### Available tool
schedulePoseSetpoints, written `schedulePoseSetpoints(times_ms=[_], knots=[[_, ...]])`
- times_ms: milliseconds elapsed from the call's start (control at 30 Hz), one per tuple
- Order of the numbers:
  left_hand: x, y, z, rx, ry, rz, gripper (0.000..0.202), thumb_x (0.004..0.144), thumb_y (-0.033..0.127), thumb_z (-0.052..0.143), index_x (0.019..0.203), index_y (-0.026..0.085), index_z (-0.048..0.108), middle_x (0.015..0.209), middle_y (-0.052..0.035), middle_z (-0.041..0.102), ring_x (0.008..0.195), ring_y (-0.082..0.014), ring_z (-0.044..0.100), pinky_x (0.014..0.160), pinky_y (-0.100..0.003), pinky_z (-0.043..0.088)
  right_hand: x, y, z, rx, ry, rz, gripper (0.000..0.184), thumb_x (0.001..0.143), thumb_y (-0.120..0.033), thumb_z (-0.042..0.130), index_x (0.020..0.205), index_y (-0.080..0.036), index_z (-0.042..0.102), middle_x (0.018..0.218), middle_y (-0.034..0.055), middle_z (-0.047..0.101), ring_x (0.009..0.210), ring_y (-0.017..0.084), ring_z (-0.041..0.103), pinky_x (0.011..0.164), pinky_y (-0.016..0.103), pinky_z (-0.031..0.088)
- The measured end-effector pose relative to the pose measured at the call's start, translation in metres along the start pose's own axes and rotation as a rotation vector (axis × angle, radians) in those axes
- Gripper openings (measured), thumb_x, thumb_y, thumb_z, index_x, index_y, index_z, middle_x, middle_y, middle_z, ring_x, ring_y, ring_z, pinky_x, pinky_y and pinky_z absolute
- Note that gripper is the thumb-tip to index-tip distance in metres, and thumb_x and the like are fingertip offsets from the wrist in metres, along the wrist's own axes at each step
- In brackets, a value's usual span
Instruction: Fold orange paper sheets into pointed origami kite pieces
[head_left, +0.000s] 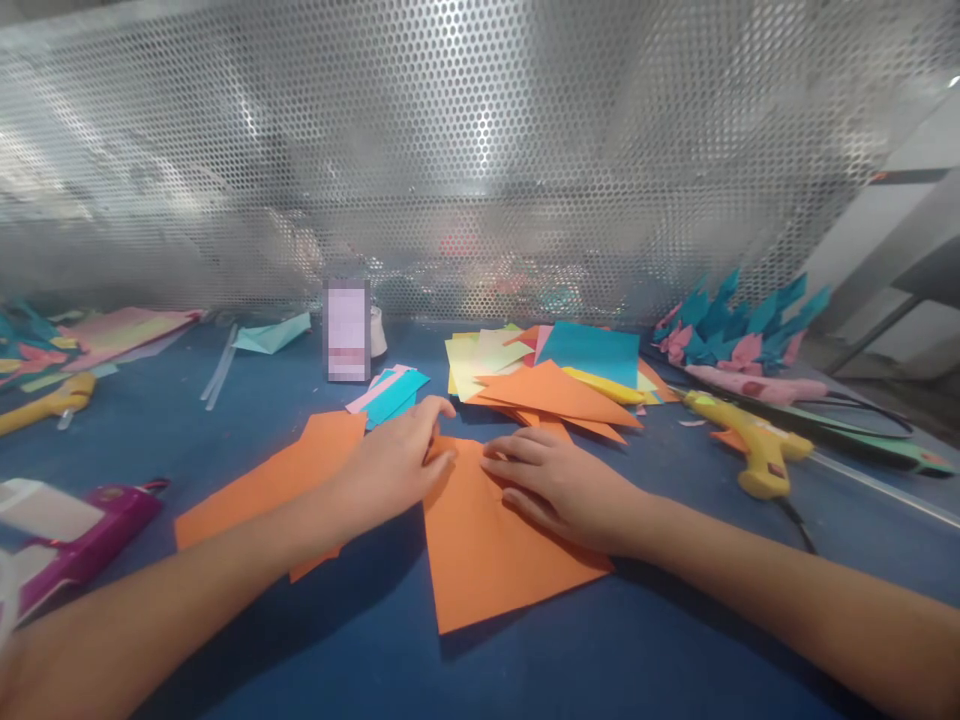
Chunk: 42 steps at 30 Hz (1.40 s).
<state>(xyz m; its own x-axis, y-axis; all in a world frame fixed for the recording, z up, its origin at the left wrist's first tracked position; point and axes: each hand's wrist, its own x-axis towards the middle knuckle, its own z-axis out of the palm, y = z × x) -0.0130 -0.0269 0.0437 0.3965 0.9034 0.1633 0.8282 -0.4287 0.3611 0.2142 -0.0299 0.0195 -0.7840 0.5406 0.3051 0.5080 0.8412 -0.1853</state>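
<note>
A magenta glue gun (90, 535) lies well left of our left hand (397, 465). It and our right hand (559, 487), just beside, press flat — clasping nothing — on the orange paper sheet (487, 560) beneath them; a yellow glue gun (757, 450) lies further right.

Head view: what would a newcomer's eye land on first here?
The bright orange sheet at the centre of the blue table, with the left hand and right hand both resting on its upper part. Behind them lies a loose pile of coloured paper, with a yellow glue gun to its right. A shiny perforated metal screen fills the whole upper half.
</note>
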Motion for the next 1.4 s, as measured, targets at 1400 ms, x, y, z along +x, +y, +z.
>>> schedulePoseSetpoints(times_ms=[1400], knots=[[-0.011,0.007,0.027,-0.11,-0.033,0.555,0.022,0.093,0.018,0.051,0.082,0.014,0.07,0.091,-0.0053,0.068,0.079,-0.0148,0.062,0.071,-0.026,0.052,0.0,0.01,0.009,-0.024,0.171,-0.2,0.02,0.092,-0.021,0.05,0.088,-0.018,0.069,0.087,0.0067,0.07,0.08,0.017,0.062,0.071,0.031,0.049]])
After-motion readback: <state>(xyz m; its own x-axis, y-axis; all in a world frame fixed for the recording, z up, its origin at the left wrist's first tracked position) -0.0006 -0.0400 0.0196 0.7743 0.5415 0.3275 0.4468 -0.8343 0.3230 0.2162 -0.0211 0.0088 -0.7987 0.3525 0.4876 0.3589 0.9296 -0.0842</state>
